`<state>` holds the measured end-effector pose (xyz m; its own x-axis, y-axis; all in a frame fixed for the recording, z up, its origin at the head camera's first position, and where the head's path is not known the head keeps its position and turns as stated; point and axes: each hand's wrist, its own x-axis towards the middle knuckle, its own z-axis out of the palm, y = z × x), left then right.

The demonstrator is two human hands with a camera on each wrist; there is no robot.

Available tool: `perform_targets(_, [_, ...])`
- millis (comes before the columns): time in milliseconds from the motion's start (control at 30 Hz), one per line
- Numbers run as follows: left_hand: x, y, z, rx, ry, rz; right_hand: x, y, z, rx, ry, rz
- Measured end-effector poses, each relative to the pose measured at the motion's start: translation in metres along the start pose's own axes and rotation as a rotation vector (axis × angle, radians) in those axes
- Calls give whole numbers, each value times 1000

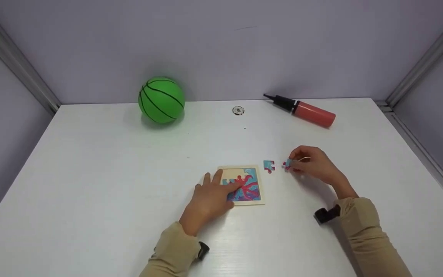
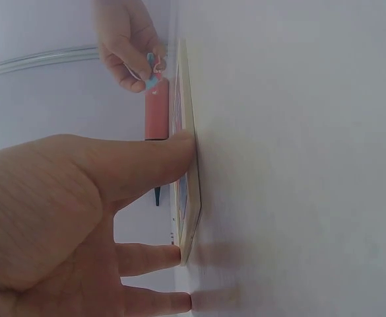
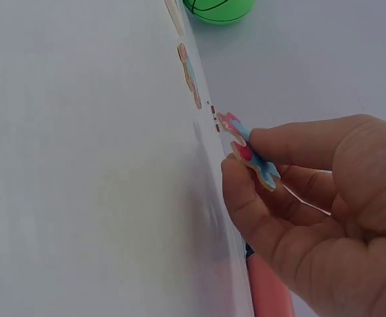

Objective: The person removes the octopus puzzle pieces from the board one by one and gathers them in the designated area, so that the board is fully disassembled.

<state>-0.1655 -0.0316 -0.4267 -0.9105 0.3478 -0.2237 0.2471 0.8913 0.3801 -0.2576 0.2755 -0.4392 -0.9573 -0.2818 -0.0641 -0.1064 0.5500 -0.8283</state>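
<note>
My left hand point(image 1: 210, 198) lies spread over a small wooden puzzle tray point(image 1: 250, 204). Its index fingertip touches the red octopus picture, while the thumb point(image 2: 153, 158) lies along the tray's near edge. Assembled pieces fill the tray's right and lower parts; bare wood shows at the upper left. To the right, my right hand point(image 1: 315, 165) pinches a blue-and-red puzzle piece point(image 3: 264, 170) between thumb and fingertips, raised over the table. A thin pale line shows among its curled fingers. One loose puzzle piece point(image 1: 269, 166) lies between the tray and that hand.
Toward the back stand a green ball point(image 1: 162, 100) with black lines and, to its right, a round black-and-white disc point(image 1: 238, 110). A red-and-black hand pump point(image 1: 313, 114) lies at the back right. Walls border the white table point(image 1: 90, 173) behind and at the sides.
</note>
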Motion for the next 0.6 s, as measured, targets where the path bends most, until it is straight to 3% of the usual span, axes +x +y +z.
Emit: perform_targets(600, [-1,0,-1,6,1,8,-3,10,-10,-39,11,9])
